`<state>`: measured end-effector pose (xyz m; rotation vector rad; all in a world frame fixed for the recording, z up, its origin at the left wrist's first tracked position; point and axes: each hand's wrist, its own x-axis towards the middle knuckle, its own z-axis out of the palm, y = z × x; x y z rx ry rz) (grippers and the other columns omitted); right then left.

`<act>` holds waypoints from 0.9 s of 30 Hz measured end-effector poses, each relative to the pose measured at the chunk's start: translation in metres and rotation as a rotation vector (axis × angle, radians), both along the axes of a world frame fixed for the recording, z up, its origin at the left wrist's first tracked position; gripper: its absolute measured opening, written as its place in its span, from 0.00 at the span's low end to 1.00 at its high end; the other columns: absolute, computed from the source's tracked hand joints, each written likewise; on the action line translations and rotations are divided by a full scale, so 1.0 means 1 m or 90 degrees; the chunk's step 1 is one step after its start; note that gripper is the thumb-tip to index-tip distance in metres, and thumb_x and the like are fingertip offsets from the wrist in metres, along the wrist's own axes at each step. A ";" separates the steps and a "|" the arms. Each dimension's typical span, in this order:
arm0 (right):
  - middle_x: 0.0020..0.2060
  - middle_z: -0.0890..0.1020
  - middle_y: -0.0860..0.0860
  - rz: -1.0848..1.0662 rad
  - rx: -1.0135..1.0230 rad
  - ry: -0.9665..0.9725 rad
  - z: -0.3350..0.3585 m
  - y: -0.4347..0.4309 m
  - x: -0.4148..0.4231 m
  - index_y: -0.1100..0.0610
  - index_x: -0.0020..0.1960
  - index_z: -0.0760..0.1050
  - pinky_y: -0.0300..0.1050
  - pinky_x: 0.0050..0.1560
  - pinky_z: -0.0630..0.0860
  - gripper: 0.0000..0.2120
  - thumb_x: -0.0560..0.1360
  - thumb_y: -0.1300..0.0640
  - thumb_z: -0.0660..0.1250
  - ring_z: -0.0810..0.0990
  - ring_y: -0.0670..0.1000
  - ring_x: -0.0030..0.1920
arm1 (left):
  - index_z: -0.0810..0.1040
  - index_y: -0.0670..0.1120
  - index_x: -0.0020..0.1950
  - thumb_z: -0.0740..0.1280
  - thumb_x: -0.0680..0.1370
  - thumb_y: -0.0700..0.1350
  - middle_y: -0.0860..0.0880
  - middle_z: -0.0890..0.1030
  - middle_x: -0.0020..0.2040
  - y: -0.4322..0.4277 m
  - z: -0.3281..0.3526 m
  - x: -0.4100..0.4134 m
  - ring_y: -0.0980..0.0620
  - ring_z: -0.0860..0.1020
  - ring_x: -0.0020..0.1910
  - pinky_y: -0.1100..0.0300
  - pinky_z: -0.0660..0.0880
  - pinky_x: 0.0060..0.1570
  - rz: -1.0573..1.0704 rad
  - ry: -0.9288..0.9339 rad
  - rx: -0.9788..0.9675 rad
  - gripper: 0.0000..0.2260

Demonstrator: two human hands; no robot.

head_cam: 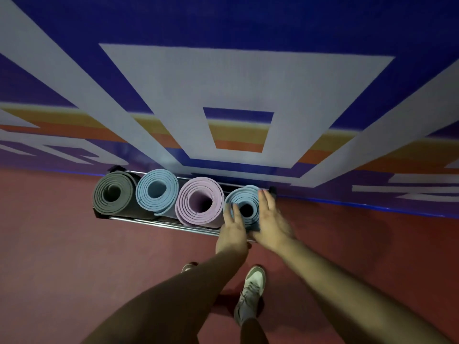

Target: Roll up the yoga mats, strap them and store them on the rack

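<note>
Left hand, right hand — fingers flank rightmost mat.

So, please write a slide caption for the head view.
Left hand and right hand touch the rightmost rolled mat in the rack.

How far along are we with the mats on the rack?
Done: grey mat, left blue mat and pink mat stand rolled in the rack. In hand: the right blue mat, rolled, sits at its right end between left hand and right hand. Left: probably just letting go. No straps show.
</note>
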<state>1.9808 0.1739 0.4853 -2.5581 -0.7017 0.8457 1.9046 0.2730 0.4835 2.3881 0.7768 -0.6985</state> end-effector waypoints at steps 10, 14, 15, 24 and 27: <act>0.78 0.48 0.62 0.022 -0.086 -0.152 -0.046 0.018 0.001 0.58 0.80 0.47 0.59 0.73 0.61 0.64 0.56 0.40 0.78 0.45 0.63 0.78 | 0.27 0.43 0.77 0.80 0.64 0.58 0.37 0.23 0.73 0.009 -0.028 0.018 0.48 0.74 0.63 0.56 0.72 0.64 -0.110 0.067 0.108 0.67; 0.75 0.61 0.62 0.037 -0.052 -0.206 -0.065 0.034 -0.003 0.56 0.76 0.57 0.58 0.67 0.69 0.50 0.60 0.50 0.78 0.62 0.64 0.73 | 0.27 0.40 0.76 0.79 0.66 0.58 0.34 0.23 0.72 0.018 -0.048 0.019 0.47 0.73 0.63 0.55 0.72 0.61 -0.144 0.100 0.128 0.66; 0.75 0.62 0.62 0.036 -0.054 -0.210 -0.069 0.037 0.001 0.56 0.76 0.59 0.59 0.67 0.69 0.50 0.60 0.51 0.78 0.63 0.64 0.72 | 0.27 0.40 0.76 0.79 0.66 0.58 0.33 0.23 0.72 0.021 -0.048 0.021 0.46 0.74 0.61 0.54 0.72 0.60 -0.150 0.106 0.127 0.66; 0.79 0.40 0.58 0.115 -0.227 -0.062 -0.002 0.042 0.027 0.50 0.79 0.35 0.57 0.78 0.44 0.46 0.76 0.53 0.67 0.41 0.61 0.78 | 0.31 0.41 0.78 0.76 0.72 0.53 0.38 0.30 0.77 0.033 0.007 0.031 0.39 0.64 0.75 0.48 0.68 0.69 -0.145 0.132 0.041 0.58; 0.79 0.43 0.56 0.174 -0.233 -0.001 0.042 0.049 0.030 0.51 0.80 0.35 0.56 0.78 0.47 0.56 0.70 0.44 0.74 0.42 0.61 0.79 | 0.33 0.39 0.78 0.71 0.76 0.55 0.40 0.35 0.80 0.044 0.039 0.031 0.40 0.42 0.80 0.45 0.59 0.75 -0.144 0.116 0.021 0.52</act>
